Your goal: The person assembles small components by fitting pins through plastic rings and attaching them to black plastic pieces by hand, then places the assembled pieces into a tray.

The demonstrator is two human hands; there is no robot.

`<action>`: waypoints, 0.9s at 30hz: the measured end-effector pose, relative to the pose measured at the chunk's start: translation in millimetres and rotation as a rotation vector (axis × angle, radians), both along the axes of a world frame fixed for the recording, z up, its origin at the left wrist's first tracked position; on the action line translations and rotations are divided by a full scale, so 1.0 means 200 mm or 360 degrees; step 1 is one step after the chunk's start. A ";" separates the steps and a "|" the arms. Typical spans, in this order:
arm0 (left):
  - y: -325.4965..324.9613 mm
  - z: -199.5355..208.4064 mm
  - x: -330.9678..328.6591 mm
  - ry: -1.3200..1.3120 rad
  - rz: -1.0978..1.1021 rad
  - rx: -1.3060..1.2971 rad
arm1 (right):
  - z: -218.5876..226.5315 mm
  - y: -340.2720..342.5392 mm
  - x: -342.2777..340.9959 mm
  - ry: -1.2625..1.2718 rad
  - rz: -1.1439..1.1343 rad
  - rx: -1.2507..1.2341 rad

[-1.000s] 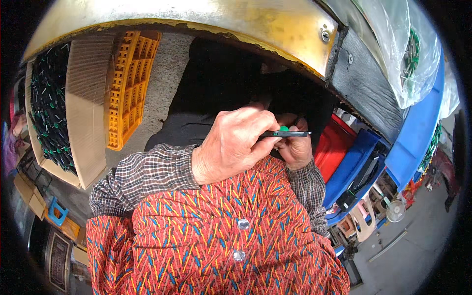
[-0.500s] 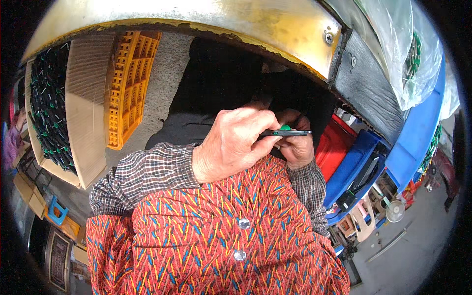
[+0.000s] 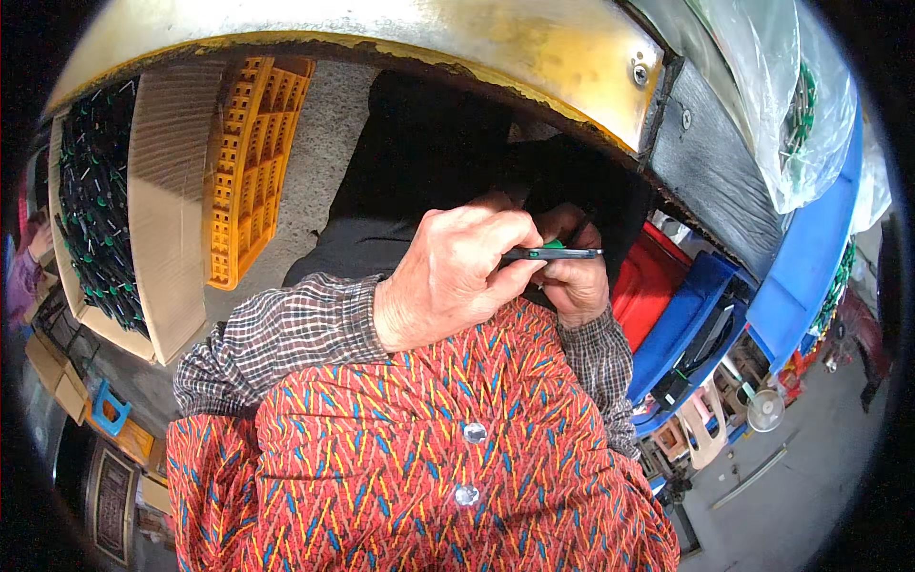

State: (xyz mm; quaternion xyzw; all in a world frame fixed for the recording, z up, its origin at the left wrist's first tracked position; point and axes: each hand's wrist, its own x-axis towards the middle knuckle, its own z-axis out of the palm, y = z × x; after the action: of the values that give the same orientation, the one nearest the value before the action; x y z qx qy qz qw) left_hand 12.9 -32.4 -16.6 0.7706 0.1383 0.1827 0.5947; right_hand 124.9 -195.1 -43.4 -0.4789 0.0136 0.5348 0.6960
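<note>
Above my lap, my left hand (image 3: 456,272) is closed, thumb and fingers pinching one end of a slim dark piece (image 3: 577,254). The piece points right, nearly level, toward my right hand. A small green part (image 3: 553,245) shows just behind it. My right hand (image 3: 579,278) is also closed, its fingers bent behind the piece and partly covered by it. Whether the green part belongs to the dark piece or to something in my right fingers, I cannot tell. Both hands are close together in front of my red patterned apron (image 3: 419,448).
A worn metal-topped table edge (image 3: 381,24) curves across the top. At left stand a cardboard box (image 3: 172,191) full of black and green pieces and a yellow crate (image 3: 243,181). Red (image 3: 653,281) and blue bins (image 3: 686,324) are at right, below a plastic bag (image 3: 762,95). Another person's sleeve (image 3: 24,276) shows far left.
The dark piece has tilted and lifted very slightly, and less of the green part shows above it. Both hands stay nearly in place.
</note>
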 end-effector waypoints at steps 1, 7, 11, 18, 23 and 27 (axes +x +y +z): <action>0.00 0.00 0.00 0.0009 -0.0006 0.0016 | 0.00 0.00 0.00 -0.0011 0.0011 -0.0008; 0.00 -0.01 0.00 -0.0022 -0.0007 -0.0008 | -0.01 -0.01 0.01 0.0008 0.0024 0.0047; 0.00 0.01 0.00 0.0044 -0.0030 -0.0012 | 0.00 0.00 0.00 0.0062 -0.0043 0.0058; 0.00 -0.01 0.00 -0.0035 -0.0025 -0.0037 | -0.01 -0.01 0.01 0.0054 0.0022 0.0073; 0.01 0.02 -0.01 0.0034 -0.0038 -0.0029 | 0.01 -0.01 0.00 0.0054 0.0027 0.0101; 0.02 0.02 -0.01 0.0157 -0.0124 -0.0092 | 0.03 0.00 0.00 -0.0090 0.0007 0.0012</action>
State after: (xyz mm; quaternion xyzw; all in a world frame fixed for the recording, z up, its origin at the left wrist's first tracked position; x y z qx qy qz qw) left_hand 10.1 -27.5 -12.9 0.7660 0.1428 0.1171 0.6158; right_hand 124.7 -195.5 -37.9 -0.4912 -0.0093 0.5226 0.6968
